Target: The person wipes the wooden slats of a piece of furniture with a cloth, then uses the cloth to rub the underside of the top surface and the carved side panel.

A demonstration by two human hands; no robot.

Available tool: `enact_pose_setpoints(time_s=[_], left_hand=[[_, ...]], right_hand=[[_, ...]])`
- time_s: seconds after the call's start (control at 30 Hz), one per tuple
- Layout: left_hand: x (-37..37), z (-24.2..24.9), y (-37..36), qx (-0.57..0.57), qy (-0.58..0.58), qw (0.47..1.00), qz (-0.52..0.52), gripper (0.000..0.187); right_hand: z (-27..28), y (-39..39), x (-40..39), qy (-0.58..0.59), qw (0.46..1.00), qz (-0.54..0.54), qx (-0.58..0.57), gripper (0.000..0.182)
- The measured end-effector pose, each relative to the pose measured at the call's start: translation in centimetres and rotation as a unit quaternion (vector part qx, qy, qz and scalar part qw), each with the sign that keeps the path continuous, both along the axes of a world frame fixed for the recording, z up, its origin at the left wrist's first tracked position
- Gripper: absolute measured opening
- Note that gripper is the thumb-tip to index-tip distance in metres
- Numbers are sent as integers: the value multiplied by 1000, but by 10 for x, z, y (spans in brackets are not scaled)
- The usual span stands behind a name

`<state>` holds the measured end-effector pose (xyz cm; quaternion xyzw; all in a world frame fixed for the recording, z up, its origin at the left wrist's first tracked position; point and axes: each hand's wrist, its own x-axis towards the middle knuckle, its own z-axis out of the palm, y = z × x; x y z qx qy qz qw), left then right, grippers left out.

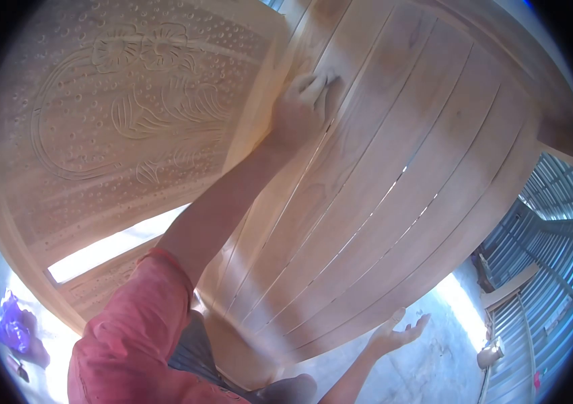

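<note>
My left hand point(302, 108) is pressed against the slatted wooden surface point(394, 148), close to where it meets the carved wooden panel point(98, 101). Its fingers are bent and closed. Whatever may lie under or between them is hidden. The red-sleeved left arm crosses the middle of the view. Low on the right, my right hand point(397, 334) is apart from the wood, beyond the lower edge of the slats. Its fingers are spread, with nothing visible in them.
The panel bears carved flowers and small round dents, with an open slot point(118, 244) near its lower edge. Narrow gaps run between the slats. A purple item point(14, 326) lies at far left. Corrugated metal sheeting point(549, 262) and a pale floor point(427, 350) show at right.
</note>
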<state>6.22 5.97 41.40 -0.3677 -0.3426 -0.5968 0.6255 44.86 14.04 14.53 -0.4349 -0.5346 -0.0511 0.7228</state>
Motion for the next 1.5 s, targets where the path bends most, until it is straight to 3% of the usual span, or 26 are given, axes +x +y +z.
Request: enact_pose_setpoints(time_s=[0.1,0.17,0.23,0.27,0.37,0.43,0.47,0.57,0.63,0.7,0.77,0.83,0.87,0.93,1.0,1.07,1.13,1.23,1.33,1.4,1.47,1.5], left_hand=[[8,-3,1,-19,-22,999,-24,22],[7,54,1,-37,-25,999,-6,22],[-1,116,2,-13,-17,997,79,22],[-1,120,5,-10,-16,997,80,22],[-6,85,9,-40,-59,994,84,22],[5,21,4,-66,-92,993,-13,24],[4,24,2,-62,-91,994,-11,24],[-9,68,5,-52,-58,997,-26,24],[-21,133,9,-36,-64,995,61,24],[-17,115,10,-23,-49,997,62,25],[-9,64,4,-11,-43,997,69,26],[-2,14,-2,-123,-100,987,-14,24],[-2,23,-2,-118,-107,987,-14,24],[-18,89,13,-16,-17,999,48,25],[-15,166,0,-132,-98,985,53,26],[-14,175,-4,-139,-97,983,71,24],[-19,142,6,-120,-75,988,62,24],[0,18,0,-54,-33,998,-4,25],[-7,14,5,6,-26,998,-51,25],[-20,87,11,17,-2,1000,-15,25],[-31,178,19,-120,-101,982,102,26],[-34,191,18,-120,-100,983,97,26]], right_hand=[[0,14,-12,-13,1000,23,-7,73],[-2,28,-13,-76,997,24,-8,75],[1,28,-15,-78,996,44,8,75],[3,29,-18,-80,995,64,21,74],[4,35,-22,-38,991,122,39,75],[4,31,-23,-35,989,138,39,75],[6,31,-24,-29,988,145,43,76],[-3,39,-18,-48,987,147,31,77],[3,32,-22,-34,985,168,28,77],[2,29,-23,-21,981,190,15,77],[2,30,-20,-18,983,184,2,76],[-1,28,-21,-17,980,198,-1,76],[1,30,-20,-15,979,203,3,75],[-1,31,-18,-21,980,197,12,75],[0,34,-25,-24,981,191,20,74],[-1,33,-23,-25,982,186,32,75],[-2,29,-22,-21,984,178,12,76],[3,27,-24,-3,984,179,-6,76],[3,26,-26,-2,984,176,-5,76],[1,29,-29,-1,986,166,7,75],[-2,31,-25,-12,985,173,13,73],[0,33,-24,-11,986,168,13,73]])
